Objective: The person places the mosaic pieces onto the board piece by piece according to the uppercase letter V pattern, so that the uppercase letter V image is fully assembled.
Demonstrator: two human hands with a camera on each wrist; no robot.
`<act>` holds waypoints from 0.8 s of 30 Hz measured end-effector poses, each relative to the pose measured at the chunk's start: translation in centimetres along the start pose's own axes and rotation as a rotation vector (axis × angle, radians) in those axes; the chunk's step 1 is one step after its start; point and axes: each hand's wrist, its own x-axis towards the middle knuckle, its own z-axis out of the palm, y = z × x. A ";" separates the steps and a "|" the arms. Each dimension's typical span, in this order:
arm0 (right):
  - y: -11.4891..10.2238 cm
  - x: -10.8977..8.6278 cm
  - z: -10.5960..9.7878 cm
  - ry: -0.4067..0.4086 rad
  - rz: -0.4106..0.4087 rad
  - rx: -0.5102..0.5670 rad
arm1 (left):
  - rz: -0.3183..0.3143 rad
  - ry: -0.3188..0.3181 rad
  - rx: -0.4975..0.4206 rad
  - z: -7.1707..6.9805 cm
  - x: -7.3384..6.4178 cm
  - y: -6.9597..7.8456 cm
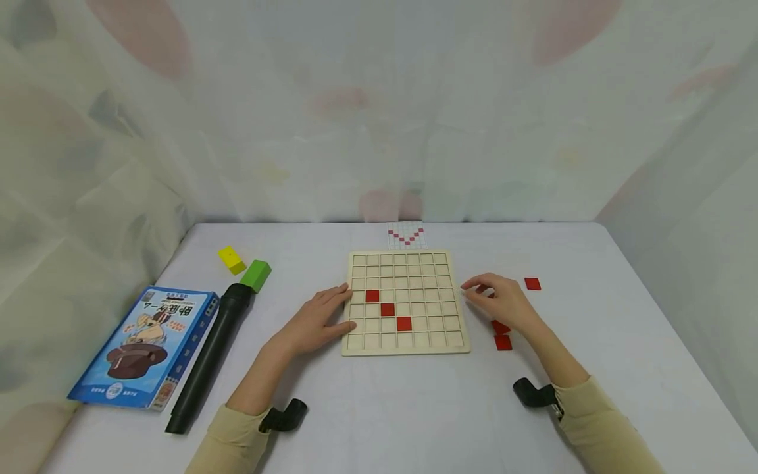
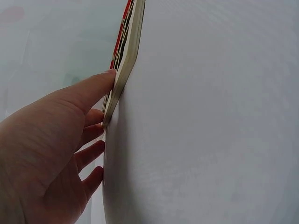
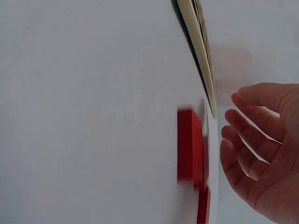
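the left hand (image 1: 316, 319) rests, fingers extended, on the edge of the board (image 1: 419, 283) between both hands, while the empty, loosely bent right hand (image 1: 499, 300) could scatter the nearby red tiles (image 1: 503, 342) by sweeping low.

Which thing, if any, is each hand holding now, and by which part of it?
The right hand holds nothing visible; the left hand only touches the left edge of the pale wooden square-grid board with its fingers.
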 end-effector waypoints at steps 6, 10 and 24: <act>1.7 -2.1 -2.2 -0.010 0.047 -0.025 | -0.002 -0.003 -0.001 0.0 0.1 -0.1; 2.6 -3.4 -3.5 -0.024 0.081 -0.035 | -0.004 -0.002 -0.005 0.0 0.1 -0.1; 4.2 -5.5 -5.0 -0.034 0.081 -0.075 | 0.000 0.002 -0.007 0.1 0.0 -0.1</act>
